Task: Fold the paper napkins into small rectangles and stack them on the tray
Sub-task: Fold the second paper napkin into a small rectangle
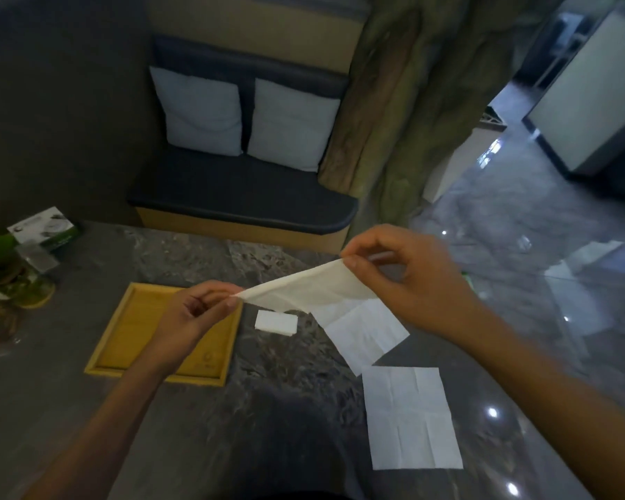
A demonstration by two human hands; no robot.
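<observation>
Near the middle of the frame both hands hold one napkin (309, 288) up in the air above the dark stone table (203, 427). The left hand (192, 315), just left of centre, has its thumb and fingers pinched together on the napkin's left corner; the right hand (408, 272), right of centre and a little higher, pinches the opposite corner between thumb and forefinger, so the sheet stretches between them in a slanting band. Below the raised sheet, an unfolded napkin (367, 337) lies flat on the table, partly hidden by the held one, and a second unfolded napkin (410, 418) lies flat toward the lower right, its corner just meeting the first. A small folded napkin (276, 322) rests on the table between the tray and the flat sheets, just beside the tray's right edge. The wooden tray (123, 341) sits left of centre, partly covered by the left wrist. At the far left edge stand a green and white box (46, 227) and some greenery (0, 254). A bench with two pale cushions (246, 117) fills the upper middle.
</observation>
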